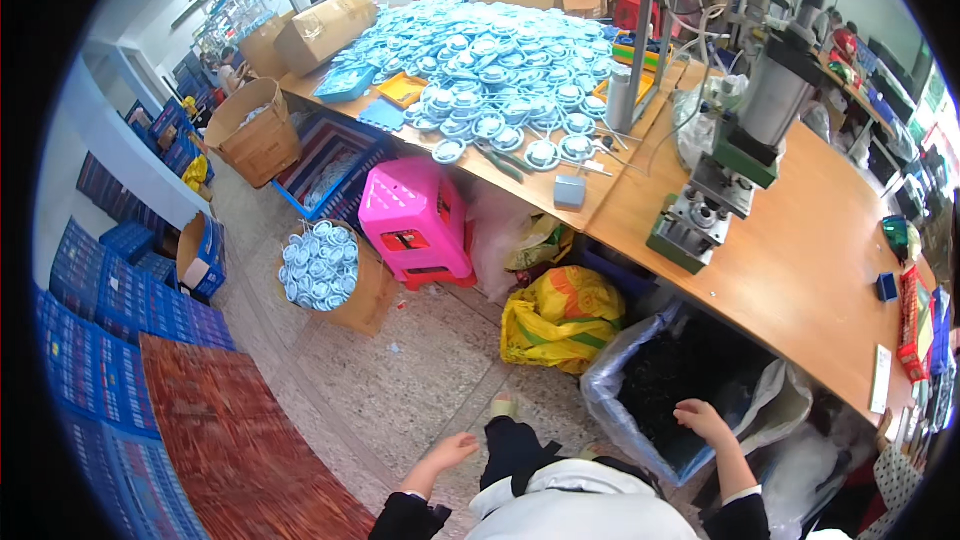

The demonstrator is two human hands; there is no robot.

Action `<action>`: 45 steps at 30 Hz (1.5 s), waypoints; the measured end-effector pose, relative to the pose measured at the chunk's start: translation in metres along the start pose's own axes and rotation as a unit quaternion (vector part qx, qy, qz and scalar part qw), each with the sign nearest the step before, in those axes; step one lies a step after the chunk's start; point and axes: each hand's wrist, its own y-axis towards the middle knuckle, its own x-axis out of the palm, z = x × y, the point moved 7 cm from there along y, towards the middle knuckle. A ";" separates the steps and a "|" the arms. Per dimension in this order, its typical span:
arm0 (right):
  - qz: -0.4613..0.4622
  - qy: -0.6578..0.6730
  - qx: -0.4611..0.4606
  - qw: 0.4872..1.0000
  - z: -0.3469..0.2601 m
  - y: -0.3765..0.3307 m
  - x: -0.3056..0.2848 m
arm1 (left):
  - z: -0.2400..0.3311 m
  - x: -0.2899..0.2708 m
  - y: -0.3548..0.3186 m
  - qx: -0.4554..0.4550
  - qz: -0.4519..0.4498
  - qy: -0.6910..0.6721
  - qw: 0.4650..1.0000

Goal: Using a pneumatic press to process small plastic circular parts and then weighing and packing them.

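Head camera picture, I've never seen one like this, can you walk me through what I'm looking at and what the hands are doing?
This is one round, wide-angle picture from a camera worn on a person's head, looking down, so straight edges bend near the rim. No robot: the two bare hands at the bottom belong to the wearer. The right hand reaches into a clear plastic bag of small dark parts beside the wooden workbench; whether it holds anything cannot be seen. The left hand hangs open over the speckled floor, empty. On the bench stand a small press machine and a big heap of pale blue round pieces. Below sit a pink stool and a yellow sack.
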 end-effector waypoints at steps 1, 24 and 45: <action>0.022 -0.058 -0.018 0.998 -0.005 0.008 0.005 | 0.016 -0.016 0.002 0.038 -0.002 0.020 0.999; 0.261 0.162 -0.017 0.951 -0.088 -0.063 0.059 | 0.363 -0.117 0.184 0.330 -0.133 0.054 0.933; 0.783 0.526 0.287 0.167 0.273 -0.590 0.492 | 0.307 0.419 -0.014 0.243 -0.495 0.268 0.790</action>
